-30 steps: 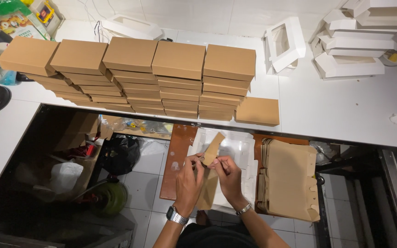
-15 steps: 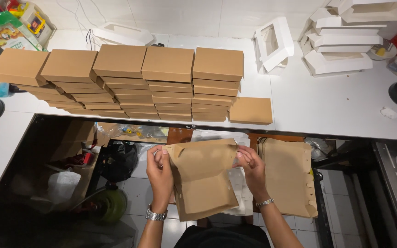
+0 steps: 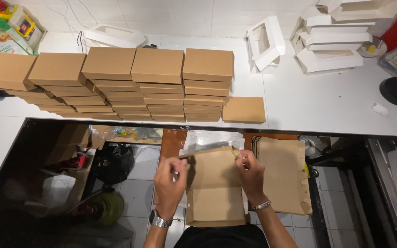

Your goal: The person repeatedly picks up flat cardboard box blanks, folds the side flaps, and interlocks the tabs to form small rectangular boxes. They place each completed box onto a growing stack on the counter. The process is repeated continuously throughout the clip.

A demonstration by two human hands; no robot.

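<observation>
Fingers of both hands are pinched shut on the same flat brown cardboard blank [image 3: 214, 186] — left hand [image 3: 171, 183] clamped on its left edge, right hand [image 3: 250, 177] on the right edge near the top corner. The blank sits right between the two hands, so neither is really nearer; its long axis runs away from the person toward the counter, and the top flap looks partly creased back. It's held in the air over the gap in front of the white countertop [image 3: 309, 105], not resting on it. Just right of it lies a pile of flat blanks [image 3: 283, 177], almost touching the right hand. Up on the countertop, near its front edge, stand rows of stacked brown boxes [image 3: 157, 85], and white window boxes [image 3: 331, 41] are piled by the far right corner — decent room in between.
</observation>
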